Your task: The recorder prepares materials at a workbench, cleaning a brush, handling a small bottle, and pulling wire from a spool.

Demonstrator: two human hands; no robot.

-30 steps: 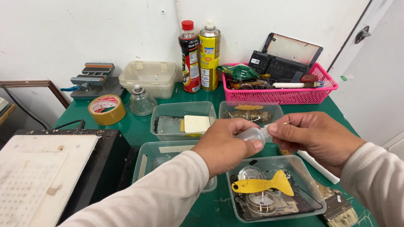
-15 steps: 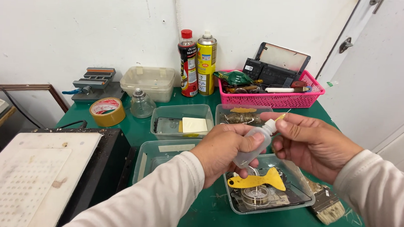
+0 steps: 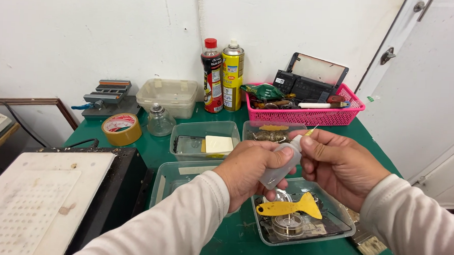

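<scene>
My left hand (image 3: 251,167) grips a small translucent squeeze bottle (image 3: 281,168) by its body, tilted up to the right. My right hand (image 3: 340,165) pinches the bottle's white neck, and a thin yellow needle tip (image 3: 312,131) sticks out above my fingers. Both hands hover over a clear plastic tray (image 3: 342,227) that holds a yellow fish-shaped scraper (image 3: 290,208) and a spool of wire (image 3: 287,224).
More clear trays (image 3: 202,137) sit behind on the green table (image 3: 155,145), one with a pale block (image 3: 219,144). Two spray cans (image 3: 222,75), a pink basket (image 3: 309,116), a tape roll (image 3: 121,128), a glass jar (image 3: 161,120), a lidded box (image 3: 168,95) and a black machine with a white plate (image 3: 40,196) stand around.
The hands have drawn apart a little along the bottle, which now tilts up to the right with its needle tip showing. The camera has moved slightly closer.
</scene>
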